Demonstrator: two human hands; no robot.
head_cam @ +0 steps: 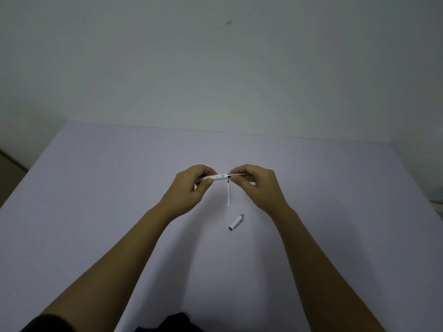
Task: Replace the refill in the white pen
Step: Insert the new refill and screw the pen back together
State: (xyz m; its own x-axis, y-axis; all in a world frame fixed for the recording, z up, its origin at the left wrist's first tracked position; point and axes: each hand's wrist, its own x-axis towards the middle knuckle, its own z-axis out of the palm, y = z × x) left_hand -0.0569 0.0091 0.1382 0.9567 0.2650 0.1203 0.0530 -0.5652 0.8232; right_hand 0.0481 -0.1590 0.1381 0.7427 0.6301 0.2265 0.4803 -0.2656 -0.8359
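pale table [96, 212] | white pen [217, 177] lies left-right, tip rightward | left hand [191, 185] grips barrel | right hand [257, 184] pinches tip

You face a plain pale wall [215, 56] with a small dark smudge [229, 22] high up. Below it spreads a flat lavender table [96, 188], dimly and evenly lit, a strip of darker floor [9, 161] at its left.

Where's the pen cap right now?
The pen cap lies on the table in the head view, just nearer the person than the right hand and below the loose white refill.
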